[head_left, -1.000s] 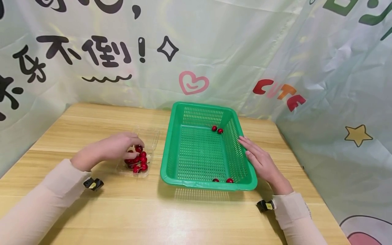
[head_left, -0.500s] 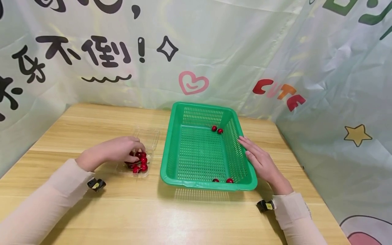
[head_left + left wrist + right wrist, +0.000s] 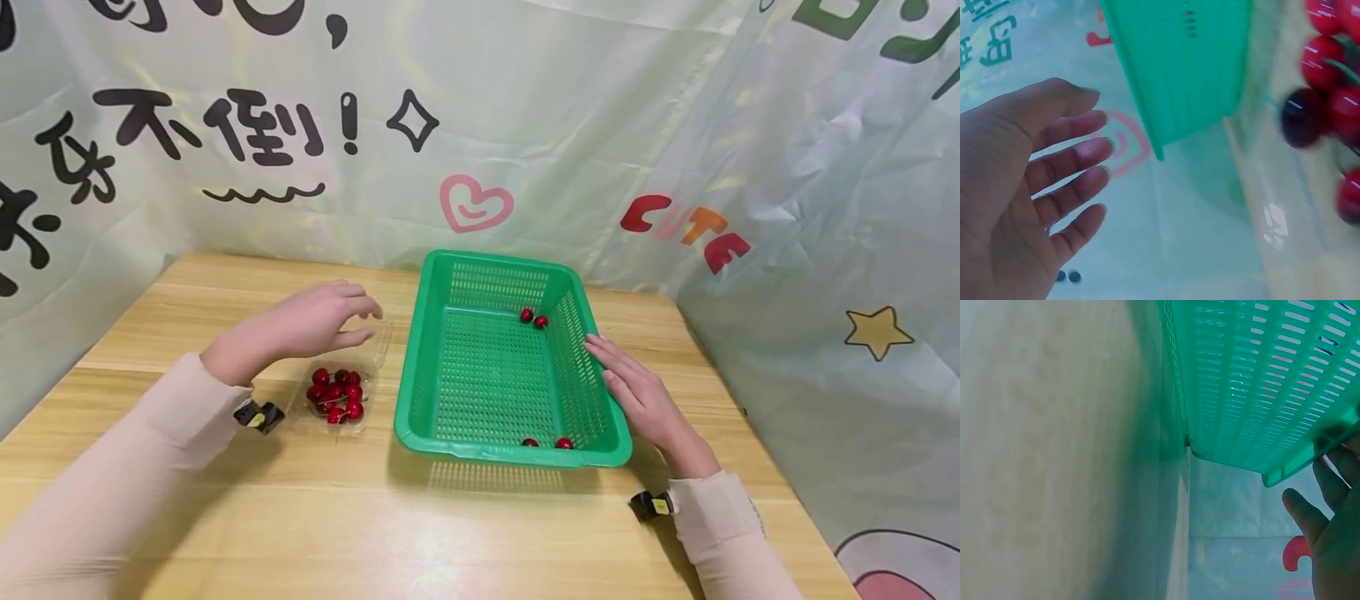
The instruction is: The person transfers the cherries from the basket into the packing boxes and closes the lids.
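My left hand (image 3: pixel 318 321) is raised above a clear plastic box (image 3: pixel 381 340), its fingers loosely bent. The left wrist view shows nothing between thumb and fingers of the left hand (image 3: pixel 1041 169). Red cherries (image 3: pixel 335 393) are heaped in the box below, and some show at the right edge of the left wrist view. A green basket (image 3: pixel 409 367) stands to the right of the box, with two cherries (image 3: pixel 527 315) in its far right corner and two more by its near wall. Straight fingers of my right hand (image 3: pixel 641 396) rest on the basket's right rim.
The wooden table (image 3: pixel 450 533) reaches from the sleeves to a printed cloth backdrop (image 3: pixel 570 108) at the back. More of this cloth hangs on the left and right sides. A small black camera (image 3: pixel 258 415) sits on the left wrist, another on the right.
My left hand was down among the cherries in the plastic box. It has risen off them and moved up and to the right. The right hand and basket have stayed in place.
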A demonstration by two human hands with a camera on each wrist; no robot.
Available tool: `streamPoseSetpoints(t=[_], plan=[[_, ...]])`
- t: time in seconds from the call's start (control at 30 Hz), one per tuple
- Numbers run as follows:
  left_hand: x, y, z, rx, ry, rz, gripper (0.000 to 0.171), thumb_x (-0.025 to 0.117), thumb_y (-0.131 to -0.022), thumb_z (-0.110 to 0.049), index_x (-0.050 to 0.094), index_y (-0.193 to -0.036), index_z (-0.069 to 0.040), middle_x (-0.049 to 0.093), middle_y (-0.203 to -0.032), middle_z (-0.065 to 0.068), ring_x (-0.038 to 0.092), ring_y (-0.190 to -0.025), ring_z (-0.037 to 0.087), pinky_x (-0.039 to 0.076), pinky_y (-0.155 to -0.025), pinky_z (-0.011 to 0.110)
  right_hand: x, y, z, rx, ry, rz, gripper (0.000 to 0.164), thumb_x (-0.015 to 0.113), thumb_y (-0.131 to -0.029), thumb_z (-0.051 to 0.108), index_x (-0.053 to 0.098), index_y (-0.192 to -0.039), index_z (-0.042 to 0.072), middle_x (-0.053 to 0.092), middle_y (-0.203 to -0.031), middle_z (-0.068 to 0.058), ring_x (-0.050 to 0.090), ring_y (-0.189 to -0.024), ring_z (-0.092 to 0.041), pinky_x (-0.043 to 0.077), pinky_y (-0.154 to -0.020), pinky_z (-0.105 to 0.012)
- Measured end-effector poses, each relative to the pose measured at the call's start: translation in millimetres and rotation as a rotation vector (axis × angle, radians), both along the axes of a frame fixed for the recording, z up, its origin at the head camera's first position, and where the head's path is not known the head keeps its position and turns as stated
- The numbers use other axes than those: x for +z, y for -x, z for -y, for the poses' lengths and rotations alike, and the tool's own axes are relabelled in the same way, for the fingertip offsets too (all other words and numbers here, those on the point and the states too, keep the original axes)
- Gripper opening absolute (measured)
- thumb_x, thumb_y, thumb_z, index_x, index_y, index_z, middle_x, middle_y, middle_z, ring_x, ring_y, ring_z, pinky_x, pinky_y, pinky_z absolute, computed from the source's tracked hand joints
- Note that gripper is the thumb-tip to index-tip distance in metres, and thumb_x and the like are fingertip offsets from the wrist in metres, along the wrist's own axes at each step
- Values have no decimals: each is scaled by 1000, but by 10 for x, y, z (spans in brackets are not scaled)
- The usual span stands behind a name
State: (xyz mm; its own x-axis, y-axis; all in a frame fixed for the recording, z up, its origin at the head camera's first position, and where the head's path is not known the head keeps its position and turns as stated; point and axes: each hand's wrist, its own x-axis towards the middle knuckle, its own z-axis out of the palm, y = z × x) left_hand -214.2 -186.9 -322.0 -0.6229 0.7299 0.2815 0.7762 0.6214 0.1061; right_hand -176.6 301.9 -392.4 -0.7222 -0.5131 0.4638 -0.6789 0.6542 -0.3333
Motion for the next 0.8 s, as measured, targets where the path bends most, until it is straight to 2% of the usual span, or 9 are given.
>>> streamPoseSetpoints(t=[0.13, 0.4, 0.53, 0.8], plan=[[120, 68, -186, -30, -7, -17, 21, 66, -92, -17, 68, -110, -5, 65, -106, 10, 60, -100, 29, 46, -91, 48, -10, -2, -8, -6, -11, 4, 44, 44, -104, 10, 45, -147, 12, 38, -153, -6, 32, -142, -25, 19, -113, -21], [318, 161, -523, -75, 5, -3, 25, 64, -94, -20, 67, -114, -6, 63, -112, 8, 56, -105, 28, 44, -94, 46, 10, 0, -10, -12, -20, 3, 44, 44, -104, 11, 45, -147, 12, 38, -154, -6, 33, -141, -28, 19, -114, -23], [390, 201, -683, -94, 19, 2, 27, 64, -95, -23, 66, -117, -9, 62, -116, 6, 55, -109, 28, 42, -98, 44, 12, 1, -2, -3, -8, 8, 44, 45, -103, 11, 45, -147, 12, 39, -153, -5, 33, -141, -28, 18, -113, -22], [511, 280, -988, -141, 29, 17, 30, 62, -96, -24, 64, -121, -7, 61, -120, 8, 55, -113, 28, 39, -103, 43, 4, 8, -11, 4, -4, 1, 44, 46, -103, 10, 46, -147, 12, 39, -153, -6, 32, -142, -24, 19, -113, -21]])
